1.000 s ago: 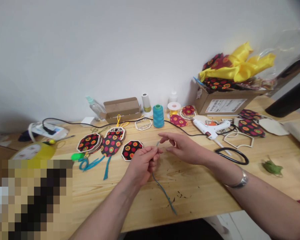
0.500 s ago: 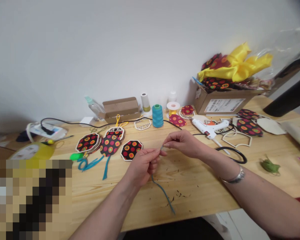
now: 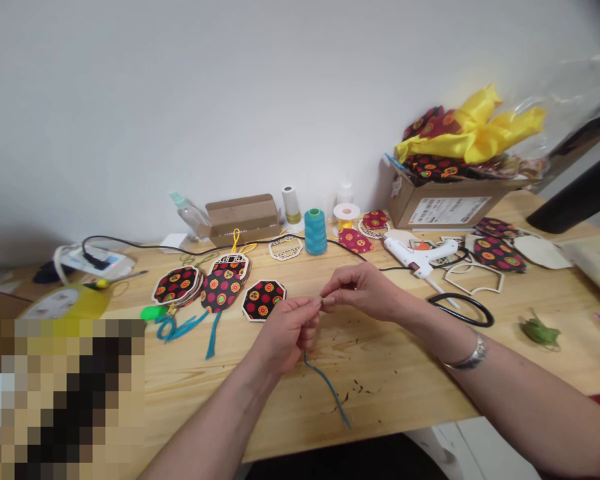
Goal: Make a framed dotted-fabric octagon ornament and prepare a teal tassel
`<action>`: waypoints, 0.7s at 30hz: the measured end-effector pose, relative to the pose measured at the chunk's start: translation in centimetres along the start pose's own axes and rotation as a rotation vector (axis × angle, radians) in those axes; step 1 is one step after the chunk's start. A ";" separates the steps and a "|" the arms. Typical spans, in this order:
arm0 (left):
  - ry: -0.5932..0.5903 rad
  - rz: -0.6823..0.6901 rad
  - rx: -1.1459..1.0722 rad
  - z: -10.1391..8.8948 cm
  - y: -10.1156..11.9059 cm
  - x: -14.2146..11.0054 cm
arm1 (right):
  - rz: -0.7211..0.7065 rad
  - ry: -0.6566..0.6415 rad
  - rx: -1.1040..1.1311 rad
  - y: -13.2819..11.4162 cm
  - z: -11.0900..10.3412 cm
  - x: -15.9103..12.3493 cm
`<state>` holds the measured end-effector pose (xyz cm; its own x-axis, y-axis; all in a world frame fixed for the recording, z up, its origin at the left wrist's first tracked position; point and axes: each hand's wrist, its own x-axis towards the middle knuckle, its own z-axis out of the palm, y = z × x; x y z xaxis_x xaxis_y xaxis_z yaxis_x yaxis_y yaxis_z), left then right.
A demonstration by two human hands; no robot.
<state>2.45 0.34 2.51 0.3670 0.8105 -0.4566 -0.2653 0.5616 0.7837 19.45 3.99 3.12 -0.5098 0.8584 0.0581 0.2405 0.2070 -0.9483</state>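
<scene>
A teal thread strand (image 3: 327,382) trails down from my left hand (image 3: 293,330), its loose end near the table's front edge. My left fingers are closed around the strand's upper part, thumb and forefinger pinched. Fingertip to fingertip with it, my right hand (image 3: 357,290) pinches too; the bit between the tips is hidden, though the strand's upper end seems to be there. Behind my left hand lies an octagonal flowered piece (image 3: 263,300) with a pale rim. Left of that is a flowered pouch-shaped piece (image 3: 223,287) with a teal tassel (image 3: 211,337).
A teal thread cone (image 3: 315,232) stands behind my hands. A white glue gun (image 3: 420,255) and a black cable loop (image 3: 463,311) lie to the right. A cardboard box (image 3: 445,205) of fabrics stands at the back right, a green thread bundle (image 3: 540,332) in front. Dark scraps dot the tabletop.
My right hand has shifted slightly down and left, so its fingertips now meet my left fingertips. The short bit of strand that showed between them is now covered.
</scene>
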 end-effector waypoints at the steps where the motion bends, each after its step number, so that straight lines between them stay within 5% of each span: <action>1: 0.002 -0.004 -0.005 0.0 0.0 0.0 | -0.006 0.016 -0.024 0.0 0.1 0.0; 8: 0.016 -0.091 -0.119 -0.3 0.4 0.2 | -0.029 0.097 -0.178 0.1 0.4 0.0; 21: 0.060 0.046 0.052 -0.1 -0.1 0.2 | -0.086 0.133 -0.269 0.6 0.8 0.2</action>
<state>2.44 0.45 2.31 0.3013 0.8444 -0.4429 -0.2330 0.5156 0.8245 18.88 3.90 2.35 -0.4293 0.8825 0.1920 0.4204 0.3834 -0.8224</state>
